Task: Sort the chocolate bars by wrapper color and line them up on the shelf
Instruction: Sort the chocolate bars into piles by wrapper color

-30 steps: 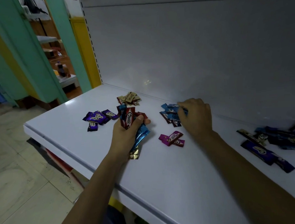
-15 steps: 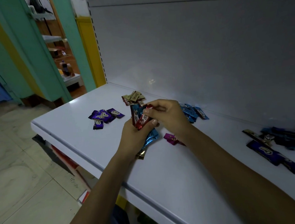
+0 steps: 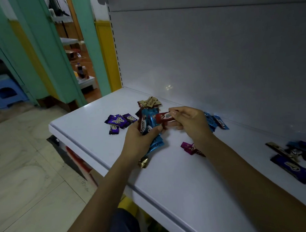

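I see the left hand (image 3: 141,139) curled round a bunch of bars (image 3: 150,124), blue and red ones, over the white shelf (image 3: 178,185) near its left end. The right hand (image 3: 191,124) pinches one red bar (image 3: 164,117) with its fingers and thumb, right beside the bunch. Little piles lie on the shelf. The purple bars (image 3: 120,121) are toward the left edge and the gold bars (image 3: 150,102) by the back edge. The blue bars (image 3: 217,122) are behind the right hand, and the pink bars (image 3: 189,147) are by the right wrist. Some dark bars (image 3: 291,164) lie at the right edge.

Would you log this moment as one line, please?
left hand: holds mixed bunch | right hand: pinches red bar | shelf: purple pile, gold pile, blue pile
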